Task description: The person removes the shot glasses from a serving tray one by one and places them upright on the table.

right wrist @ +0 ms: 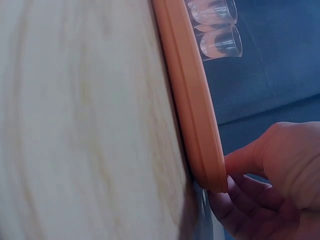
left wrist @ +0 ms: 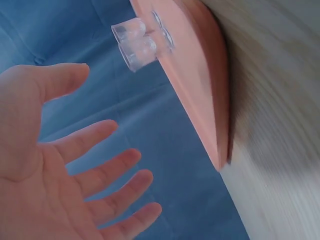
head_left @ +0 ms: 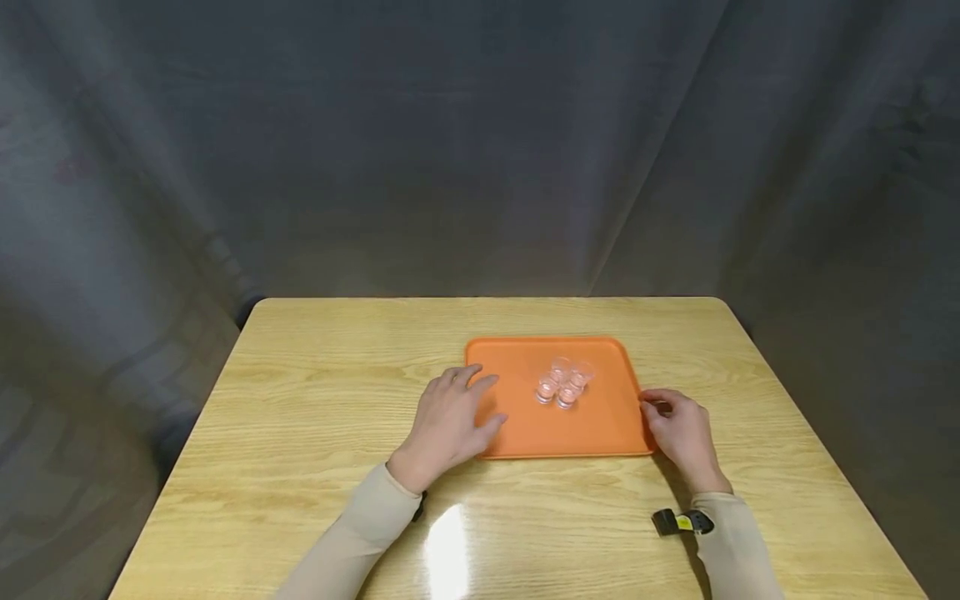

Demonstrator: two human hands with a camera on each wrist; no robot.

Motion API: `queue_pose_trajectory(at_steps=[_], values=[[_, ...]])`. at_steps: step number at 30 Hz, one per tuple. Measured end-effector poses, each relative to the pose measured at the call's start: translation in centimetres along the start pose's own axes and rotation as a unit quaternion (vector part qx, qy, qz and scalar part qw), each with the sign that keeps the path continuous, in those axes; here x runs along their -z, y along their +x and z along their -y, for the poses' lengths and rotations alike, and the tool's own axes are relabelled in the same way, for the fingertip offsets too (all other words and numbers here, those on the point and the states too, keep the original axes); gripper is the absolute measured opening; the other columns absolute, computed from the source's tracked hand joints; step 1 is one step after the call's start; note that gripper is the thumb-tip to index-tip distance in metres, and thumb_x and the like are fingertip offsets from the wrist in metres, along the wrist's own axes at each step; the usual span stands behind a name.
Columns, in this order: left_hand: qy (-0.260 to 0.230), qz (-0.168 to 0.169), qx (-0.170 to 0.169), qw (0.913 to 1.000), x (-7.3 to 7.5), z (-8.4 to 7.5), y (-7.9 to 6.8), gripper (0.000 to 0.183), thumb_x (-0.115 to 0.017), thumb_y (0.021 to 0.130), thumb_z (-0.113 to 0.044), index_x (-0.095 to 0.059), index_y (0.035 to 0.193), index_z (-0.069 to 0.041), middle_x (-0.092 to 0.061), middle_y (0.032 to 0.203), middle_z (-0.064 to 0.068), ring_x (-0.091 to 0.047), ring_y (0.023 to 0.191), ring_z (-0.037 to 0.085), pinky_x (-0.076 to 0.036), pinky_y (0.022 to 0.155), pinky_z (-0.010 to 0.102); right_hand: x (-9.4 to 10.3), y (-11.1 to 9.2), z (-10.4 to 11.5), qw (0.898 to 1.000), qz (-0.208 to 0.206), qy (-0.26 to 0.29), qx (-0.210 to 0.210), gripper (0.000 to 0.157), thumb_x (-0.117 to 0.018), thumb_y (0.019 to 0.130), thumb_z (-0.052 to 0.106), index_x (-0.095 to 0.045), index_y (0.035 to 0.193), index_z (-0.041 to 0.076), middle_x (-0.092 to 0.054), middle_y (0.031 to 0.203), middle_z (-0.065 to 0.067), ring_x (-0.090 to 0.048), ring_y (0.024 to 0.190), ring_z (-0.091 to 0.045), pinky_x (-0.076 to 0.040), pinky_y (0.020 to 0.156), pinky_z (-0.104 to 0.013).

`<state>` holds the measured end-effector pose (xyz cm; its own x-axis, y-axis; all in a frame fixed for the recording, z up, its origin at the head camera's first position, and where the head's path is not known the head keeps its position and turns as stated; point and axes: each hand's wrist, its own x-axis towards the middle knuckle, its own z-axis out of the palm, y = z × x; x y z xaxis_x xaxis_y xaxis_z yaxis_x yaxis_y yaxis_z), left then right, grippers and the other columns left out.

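Note:
An orange tray (head_left: 517,433) lies on the table, bearing several small clear cups (head_left: 566,395) grouped a little right of its middle. Over the tray's left edge is my left hand (head_left: 446,421), fingers spread and holding nothing; the left wrist view shows a gap between it and the tray (left wrist: 192,65). My right hand (head_left: 682,433) pinches the tray's right rim: in the right wrist view the thumb lies on the rim (right wrist: 192,100) and the fingers curl beneath it. The cups (right wrist: 222,42) stand upright, apart from both hands.
A light wood table (head_left: 322,392) extends around the tray, with more of its surface on the left side. Dark grey curtains (head_left: 450,167) hang behind it and along both sides. A black wrist strap (head_left: 678,522) is on the right sleeve.

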<state>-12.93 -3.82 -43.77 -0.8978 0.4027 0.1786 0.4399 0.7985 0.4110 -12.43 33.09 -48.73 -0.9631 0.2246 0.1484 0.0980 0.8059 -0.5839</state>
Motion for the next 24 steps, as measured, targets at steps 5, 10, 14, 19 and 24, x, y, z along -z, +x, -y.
queue_pose_trajectory(at_steps=[5, 10, 14, 19, 24], values=[[-0.018, 0.001, -0.009, 0.9998, -1.0, -1.1, 1.4, 0.055, -0.069, 0.101, -0.046, -0.064, 0.147, -0.018, -0.06, 0.152, 0.014, -0.055, 0.141, 0.039, -0.051, 0.107, 0.06, 0.0, 0.0, -0.1, 1.0, 0.001, -0.006, -0.002, 0.02, -0.07, 0.101, 0.008, -0.079, 0.115, -0.003, -0.078, 0.11, -0.024, -0.074, 0.096, -0.036, -0.053, 0.074, -0.03], [-0.021, 0.009, -0.009, 0.9997, -1.6, -2.0, 2.5, 0.055, -0.068, 0.101, -0.047, -0.064, 0.148, -0.018, -0.062, 0.151, 0.012, -0.057, 0.139, 0.038, -0.052, 0.106, 0.058, 0.0, -0.1, -0.1, 1.0, 0.012, -0.002, -0.01, 0.021, -0.07, 0.101, 0.009, -0.078, 0.116, -0.002, -0.077, 0.11, -0.025, -0.075, 0.096, -0.036, -0.054, 0.072, -0.029], [-0.023, 0.008, -0.008, 0.9997, -2.0, -2.8, 3.4, 0.055, -0.067, 0.102, -0.047, -0.064, 0.148, -0.017, -0.064, 0.149, 0.01, -0.06, 0.137, 0.036, -0.053, 0.106, 0.057, 0.2, 0.1, 0.0, 1.0, 0.021, -0.013, 0.006, 0.024, -0.069, 0.101, 0.009, -0.076, 0.121, -0.004, -0.077, 0.109, -0.024, -0.076, 0.096, -0.038, -0.058, 0.075, -0.038], [-0.024, 0.002, -0.009, 0.9997, -2.2, -3.7, 4.3, 0.054, -0.065, 0.102, -0.05, -0.067, 0.145, -0.017, -0.067, 0.146, 0.008, -0.063, 0.134, 0.033, -0.054, 0.104, 0.053, 1.4, 1.3, 1.1, 0.995, 0.072, -0.057, 0.036, 0.025, -0.067, 0.101, 0.008, -0.075, 0.118, -0.008, -0.078, 0.104, -0.024, -0.074, 0.087, -0.034, -0.059, 0.072, -0.044], [-0.029, 0.003, -0.008, 0.9996, -2.4, -4.4, 5.0, 0.052, -0.066, 0.102, -0.048, -0.068, 0.144, -0.017, -0.068, 0.145, 0.007, -0.065, 0.131, 0.032, -0.055, 0.103, 0.051, 3.0, 2.8, 2.6, 0.981, 0.171, -0.089, 0.008, 0.024, -0.067, 0.1, 0.01, -0.076, 0.112, -0.008, -0.076, 0.108, -0.027, -0.07, 0.086, -0.033, -0.058, 0.074, -0.048]])
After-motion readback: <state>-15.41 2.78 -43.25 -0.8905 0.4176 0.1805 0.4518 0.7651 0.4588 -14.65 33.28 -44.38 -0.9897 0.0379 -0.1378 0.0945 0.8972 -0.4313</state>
